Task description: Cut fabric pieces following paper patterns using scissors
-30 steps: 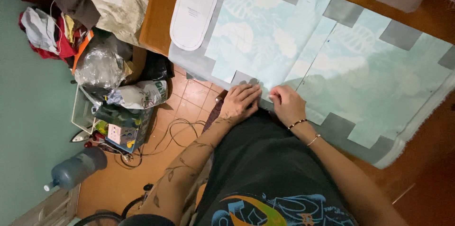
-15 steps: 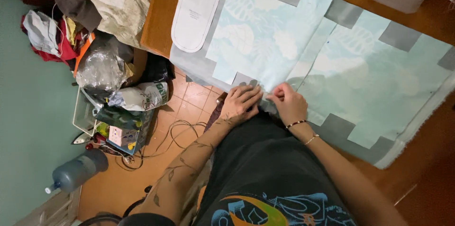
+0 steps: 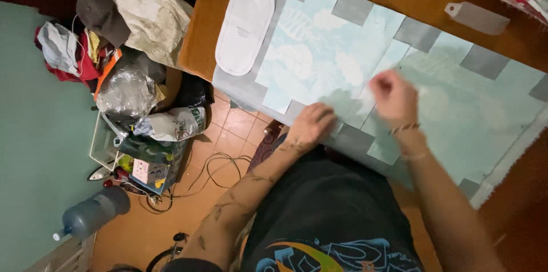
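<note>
Left hand flat on patchwork fabric; right hand over it (blurred).

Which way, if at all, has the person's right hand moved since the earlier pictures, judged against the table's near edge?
Yes. The right hand has lifted from the near edge further onto the pale blue fabric; the left hand presses near that edge.

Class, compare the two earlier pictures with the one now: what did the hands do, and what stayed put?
The right hand has lifted off the fabric's near edge and moved further onto the fabric, blurred in motion; whether it holds anything cannot be told. The left hand stays pressed flat on the near edge. The fabric, the white oval piece and the table are unchanged.
</note>
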